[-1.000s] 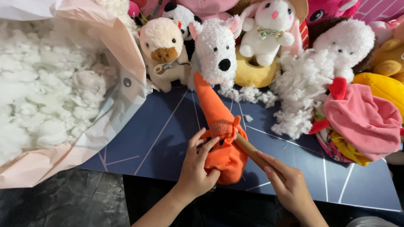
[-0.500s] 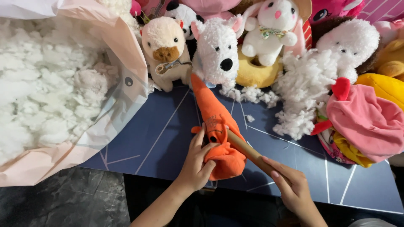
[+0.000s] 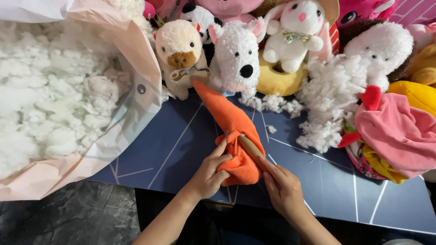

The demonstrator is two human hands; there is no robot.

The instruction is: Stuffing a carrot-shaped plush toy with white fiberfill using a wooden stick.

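Note:
An orange carrot-shaped plush skin (image 3: 227, 120) lies on the dark blue mat (image 3: 172, 145), its pointed end toward the toys at the back. My left hand (image 3: 210, 171) grips the bunched wide end of the plush. My right hand (image 3: 282, 189) holds a wooden stick (image 3: 250, 149) whose far end goes into the opening of the plush. The stick's tip is hidden inside the fabric.
A big clear-and-pink bag of white stuffing (image 3: 54, 104) fills the left. Several plush toys line the back, among them a white dog (image 3: 236, 56) and a tan animal (image 3: 180, 50). Loose stuffing (image 3: 329, 106) and pink fabric (image 3: 399, 131) lie on the right.
The carrot plush has shifted slightly left and up the mat. The stick has pushed further into its opening, and my left hand has tightened around the bunched end.

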